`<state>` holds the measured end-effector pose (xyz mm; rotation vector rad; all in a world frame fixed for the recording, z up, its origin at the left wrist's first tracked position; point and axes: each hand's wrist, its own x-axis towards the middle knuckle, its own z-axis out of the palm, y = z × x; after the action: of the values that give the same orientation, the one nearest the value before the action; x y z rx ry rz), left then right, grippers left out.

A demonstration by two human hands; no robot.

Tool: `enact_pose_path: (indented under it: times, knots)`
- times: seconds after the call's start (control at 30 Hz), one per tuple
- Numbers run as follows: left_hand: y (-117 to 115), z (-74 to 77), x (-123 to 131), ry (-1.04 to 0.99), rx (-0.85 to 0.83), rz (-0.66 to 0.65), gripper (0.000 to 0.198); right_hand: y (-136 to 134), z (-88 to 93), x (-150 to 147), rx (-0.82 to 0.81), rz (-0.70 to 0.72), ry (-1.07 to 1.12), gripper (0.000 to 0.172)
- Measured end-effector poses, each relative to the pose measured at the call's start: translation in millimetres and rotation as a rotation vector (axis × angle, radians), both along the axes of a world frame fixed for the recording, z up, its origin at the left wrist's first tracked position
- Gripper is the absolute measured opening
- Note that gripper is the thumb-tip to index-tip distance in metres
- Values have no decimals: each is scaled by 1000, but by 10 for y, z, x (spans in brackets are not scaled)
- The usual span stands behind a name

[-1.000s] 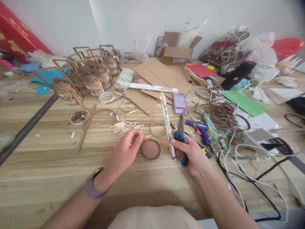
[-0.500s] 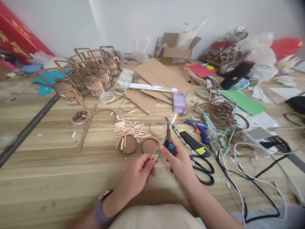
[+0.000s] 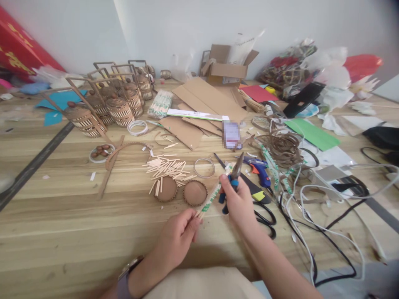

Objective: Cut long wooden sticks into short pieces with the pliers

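My left hand is closed on the lower end of a pair of chopsticks in a green-and-white wrapper. With the handles of pliers in its grip, my right hand also pinches the wrapper's upper part between thumb and finger. The pliers' jaws point up and away from me. Just beyond my hands lie two round brown discs with dark braided rims, the left disc and the right disc. Cut wooden sticks are heaped behind them, some lying across the left disc.
Black-handled scissors, a black-and-yellow cutter and a blue glue gun lie by my right hand. Cables tangle at the right. Lidded woven baskets with tall handles stand back left, near cardboard sheets.
My right hand has moved right and up along the wrapper, away from my left hand. The pliers now lean further right. My left hand keeps its grip, slightly lower.
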<state>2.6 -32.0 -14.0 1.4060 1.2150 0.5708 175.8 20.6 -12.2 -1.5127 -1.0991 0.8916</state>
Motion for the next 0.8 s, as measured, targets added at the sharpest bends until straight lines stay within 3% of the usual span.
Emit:
enact_pose_path:
  times: [0.2, 0.33, 0.43, 0.6, 0.8]
  knots:
    - [-17, -64, 40, -87, -49, 90, 38, -195, -155, -322, -56, 103, 102, 43]
    - [13, -34, 44, -183, -141, 88, 38, -134, -126, -260, -114, 192, 178, 41]
    - [100, 13, -24, -195, -65, 201, 38, -57, 27, -111, -44, 284, -21, 36]
    - [281, 51, -81, -299, -30, 520, 39, -129, 216, -64, -7, 677, -390, 21]
    - [351, 79, 79, -556, -188, 583, 39, -324, 110, -253, -48, 746, -489, 16]
